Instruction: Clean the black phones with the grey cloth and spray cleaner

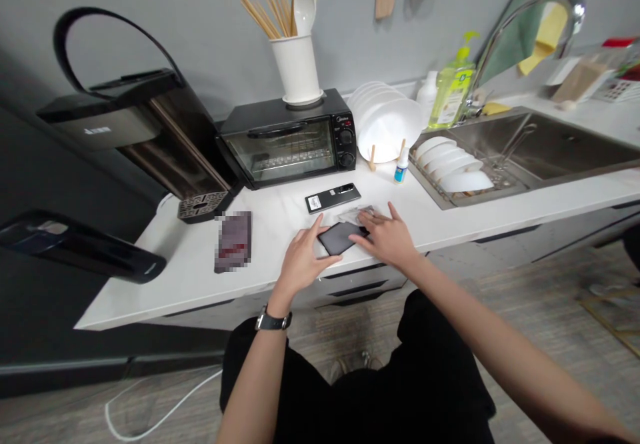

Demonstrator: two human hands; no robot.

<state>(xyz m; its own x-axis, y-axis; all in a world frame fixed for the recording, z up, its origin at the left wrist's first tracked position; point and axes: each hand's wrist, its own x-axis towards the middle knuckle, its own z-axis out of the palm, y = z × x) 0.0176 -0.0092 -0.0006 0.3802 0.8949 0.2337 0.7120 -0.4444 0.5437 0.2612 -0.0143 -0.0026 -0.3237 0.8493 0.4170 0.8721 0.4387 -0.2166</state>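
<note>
A dark flat device that looks like a smartphone (338,238) lies on the counter between my hands. My left hand (303,257) steadies it at its left end, the index finger along the far edge and the thumb along the near edge. My right hand (393,236) rests over its right end. That hand's fingers press on a crumpled greyish sheet (354,215), cloth or film, while the thumb touches the dark surface. Just beyond lies another black phone-like slab (333,198) with a white label. A small spray bottle (401,166) stands farther right.
A toaster oven (290,147) stands at the back, with a utensil cup (296,67) on top. To its right are racked plates (385,127) and a sink (550,144). On the left stand a drink machine (150,131), a pixelated item (233,241) and a dark cylindrical object (75,247).
</note>
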